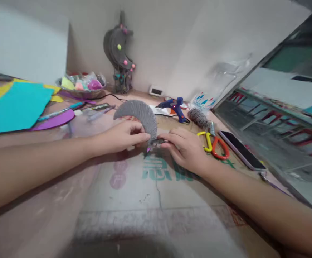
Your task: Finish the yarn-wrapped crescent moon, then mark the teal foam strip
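The grey crescent (151, 120) is held over the cardboard (134, 197), in front of the person. Its long axis goes from upper left to lower right; the hollow side faces lower left, and the lower tip, purple at its end, points down. The left hand (125, 136) is closed on its inner edge, the fingers partly hidden behind. The right hand (185, 145), nearly closed, pinches a grey bit (158, 142) at the lower end, too blurred to name. This hand also covers some printed letters. Beyond lie the glue gun (174, 105), yarn (198, 117), scissors (209, 143) and phone (242, 149). Both forearms are cut off by the picture's edges.
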### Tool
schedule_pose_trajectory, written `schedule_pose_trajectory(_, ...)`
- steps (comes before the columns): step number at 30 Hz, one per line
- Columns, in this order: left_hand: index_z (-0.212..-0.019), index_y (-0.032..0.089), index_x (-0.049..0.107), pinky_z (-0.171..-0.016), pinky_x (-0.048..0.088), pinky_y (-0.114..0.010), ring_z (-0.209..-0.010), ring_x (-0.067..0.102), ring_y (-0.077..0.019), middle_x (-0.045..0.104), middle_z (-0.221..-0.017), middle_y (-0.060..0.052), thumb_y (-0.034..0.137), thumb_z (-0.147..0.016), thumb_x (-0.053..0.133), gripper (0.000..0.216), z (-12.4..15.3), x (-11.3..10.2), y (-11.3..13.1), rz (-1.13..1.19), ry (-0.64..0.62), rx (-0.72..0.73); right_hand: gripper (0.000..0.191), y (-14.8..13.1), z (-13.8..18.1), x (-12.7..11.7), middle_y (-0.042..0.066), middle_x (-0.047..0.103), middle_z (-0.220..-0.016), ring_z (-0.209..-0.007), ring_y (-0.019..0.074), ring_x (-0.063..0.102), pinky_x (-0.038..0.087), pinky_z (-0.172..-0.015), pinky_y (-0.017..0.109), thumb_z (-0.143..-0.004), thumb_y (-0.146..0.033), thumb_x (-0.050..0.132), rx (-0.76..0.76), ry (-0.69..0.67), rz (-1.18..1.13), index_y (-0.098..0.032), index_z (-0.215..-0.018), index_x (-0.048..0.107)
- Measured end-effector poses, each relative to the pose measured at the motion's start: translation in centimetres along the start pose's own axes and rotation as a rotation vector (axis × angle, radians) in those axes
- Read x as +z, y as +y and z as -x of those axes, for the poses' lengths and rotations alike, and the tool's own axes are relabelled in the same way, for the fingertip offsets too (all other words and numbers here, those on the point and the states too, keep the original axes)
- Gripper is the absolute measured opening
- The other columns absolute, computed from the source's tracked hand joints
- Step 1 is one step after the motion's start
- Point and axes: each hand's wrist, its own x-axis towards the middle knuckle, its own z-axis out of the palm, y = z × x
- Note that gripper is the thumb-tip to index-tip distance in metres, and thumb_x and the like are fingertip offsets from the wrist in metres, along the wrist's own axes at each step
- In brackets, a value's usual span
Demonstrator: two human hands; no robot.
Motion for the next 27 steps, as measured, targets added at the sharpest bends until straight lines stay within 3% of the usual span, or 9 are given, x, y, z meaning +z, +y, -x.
schedule_pose_trajectory(4, -0.063, 0.018, 0.054, -0.053, 0.041, -0.022, -0.056, 0.056, -0.0111, 0.064, -0.063, 0.001, 0.044, -0.083, 0.050, 0.034, -0.46, 0.05, -0.27, -0.018, 0.009, -0.012, 0.025, -0.22, -0.14, 0.41, 0.005, 0.061, -0.074, -0.067, 0.0157, 0.049, 0.035, -0.061, 0.028, -0.092, -0.030, 0.048, -0.058, 0.031, 0.045, -0.012, -0.099, 0.065)
schedule_pose_trajectory(12, -0.060, 0.018, 0.054, -0.052, 0.040, -0.022, -0.056, 0.056, -0.0117, 0.064, -0.062, 0.000, 0.042, -0.082, 0.051, 0.033, -0.48, 0.02, -0.04, -0.060, 0.031, -0.025, 0.024, -0.41, -0.19, 0.48, 0.004, 0.061, -0.075, -0.068, 0.0161, 0.048, 0.034, -0.062, 0.028, -0.092, -0.030, 0.048, -0.032, 0.002, 0.085, -0.014, -0.098, 0.065)
schedule_pose_trajectory(27, -0.064, 0.017, 0.052, -0.045, 0.040, -0.020, -0.052, 0.055, -0.0099, 0.062, -0.063, 0.001, 0.043, -0.083, 0.051, 0.032, -0.56, 0.15, -0.24, 0.014, 0.003, -0.057, 0.022, -0.49, -0.21, 0.43, 0.004, 0.062, -0.074, -0.065, 0.0157, 0.048, 0.035, -0.060, 0.028, -0.091, -0.027, 0.050, -0.079, 0.067, 0.157, -0.013, -0.097, 0.065)
